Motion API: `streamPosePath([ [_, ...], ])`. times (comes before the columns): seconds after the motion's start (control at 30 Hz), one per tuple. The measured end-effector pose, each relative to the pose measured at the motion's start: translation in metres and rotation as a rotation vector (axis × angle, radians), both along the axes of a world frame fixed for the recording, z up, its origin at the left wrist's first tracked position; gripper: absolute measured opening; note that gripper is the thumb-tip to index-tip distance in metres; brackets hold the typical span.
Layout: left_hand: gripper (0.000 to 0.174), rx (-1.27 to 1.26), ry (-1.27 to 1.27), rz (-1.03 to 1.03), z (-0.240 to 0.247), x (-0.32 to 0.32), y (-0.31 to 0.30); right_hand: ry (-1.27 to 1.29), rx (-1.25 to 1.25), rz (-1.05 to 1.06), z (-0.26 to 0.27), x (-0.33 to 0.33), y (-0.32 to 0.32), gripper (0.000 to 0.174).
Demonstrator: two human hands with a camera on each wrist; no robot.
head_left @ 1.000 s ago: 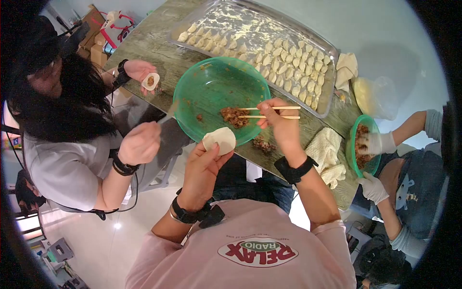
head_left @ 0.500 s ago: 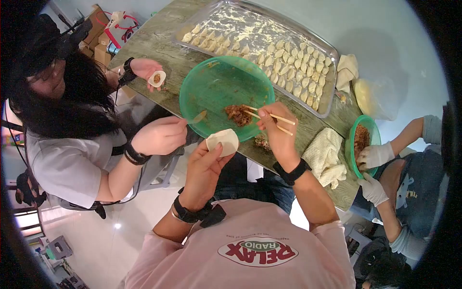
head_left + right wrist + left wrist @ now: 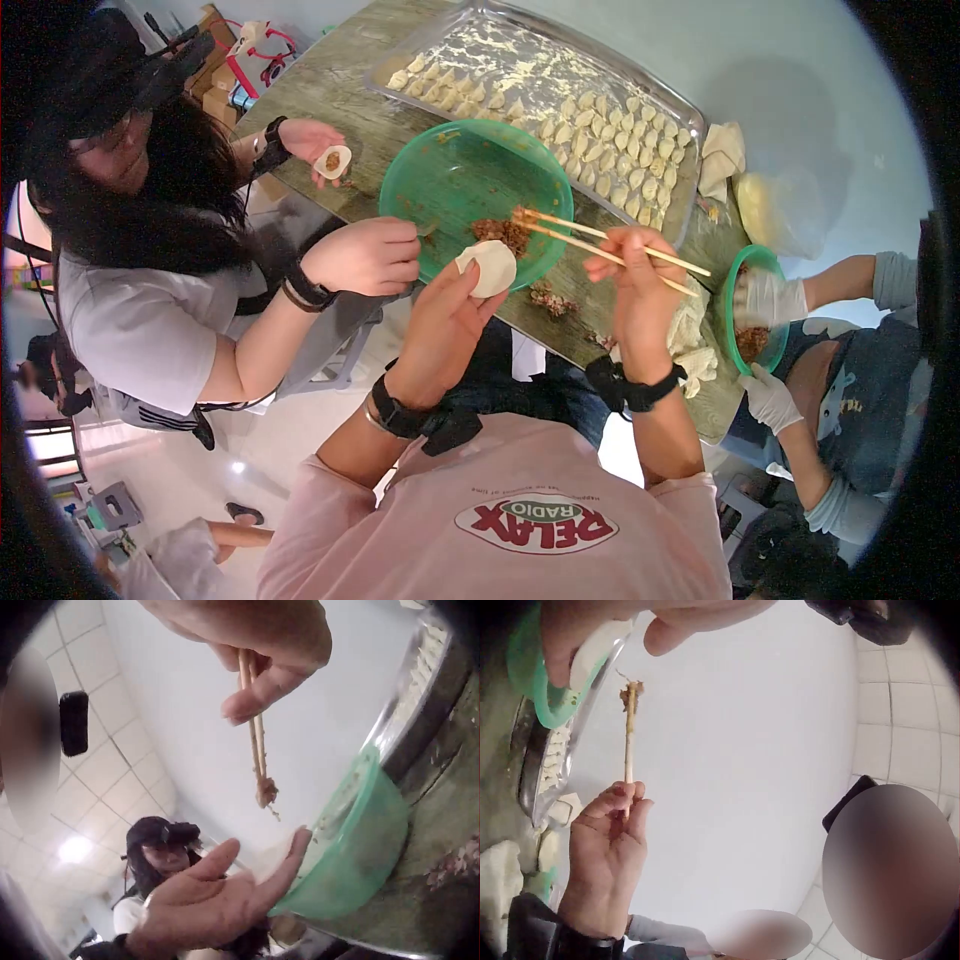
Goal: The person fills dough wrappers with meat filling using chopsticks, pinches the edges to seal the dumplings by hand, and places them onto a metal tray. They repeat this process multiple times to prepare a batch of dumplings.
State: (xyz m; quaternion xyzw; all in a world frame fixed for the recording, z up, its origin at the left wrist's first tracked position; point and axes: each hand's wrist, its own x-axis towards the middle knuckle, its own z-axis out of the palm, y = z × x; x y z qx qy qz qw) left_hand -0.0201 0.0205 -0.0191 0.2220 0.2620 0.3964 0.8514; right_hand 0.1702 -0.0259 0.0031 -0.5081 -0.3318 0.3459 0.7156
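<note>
A round dumpling wrapper (image 3: 490, 268) lies on the fingers of my left hand (image 3: 440, 325), by the near side of the green bowl (image 3: 400, 180). In the right wrist view those fingers look straight, the thumb standing away from them. My right hand (image 3: 645, 290) grips a pair of chopsticks (image 3: 610, 250) whose tips reach over the bowl. At the tips hangs a small lump of filling (image 3: 265, 792); more brown filling (image 3: 490, 232) sits in the bowl, partly hidden behind the wrapper.
A metal tray (image 3: 690, 170) with rows of dumplings stands behind the bowl. At left, another person holds a filled wrapper (image 3: 333, 162) and reaches into the bowl. A gloved person works at a second green bowl (image 3: 745, 345) on the right. A cream cloth (image 3: 690, 335) lies nearby.
My right hand has drawn back to the right, and the chopsticks have come up out of the filling with a lump. The wrapper has shifted slightly right. The neighbour's hand has moved to the bowl.
</note>
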Motion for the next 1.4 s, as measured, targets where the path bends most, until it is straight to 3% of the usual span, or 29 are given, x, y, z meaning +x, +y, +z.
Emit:
streamPosePath([
  [0.17,0.034,-0.071,-0.098,-0.066,0.001,0.006,0.002,0.261,-0.061,0.137,0.01,0.013,-0.023,0.025],
  [0.4,0.043,-0.13,-0.133,-0.158,0.013,0.009,-0.007,0.204,-0.238,0.217,0.02,0.014,-0.032,0.023],
  [0.73,0.045,-0.087,-0.093,-0.289,0.018,0.006,-0.017,0.16,-0.175,0.246,0.02,0.023,-0.035,0.024],
  [1.03,0.042,-0.123,-0.089,-0.233,0.015,0.004,-0.018,0.201,-0.221,0.27,0.024,0.025,-0.031,0.026],
  [1.13,0.041,-0.146,-0.086,-0.197,0.003,-0.002,-0.018,0.228,-0.136,0.202,0.02,0.024,-0.021,0.026],
  [1.4,0.038,-0.185,-0.068,-0.158,0.0,-0.013,-0.019,0.072,-0.223,0.11,-0.024,0.019,0.024,0.024],
])
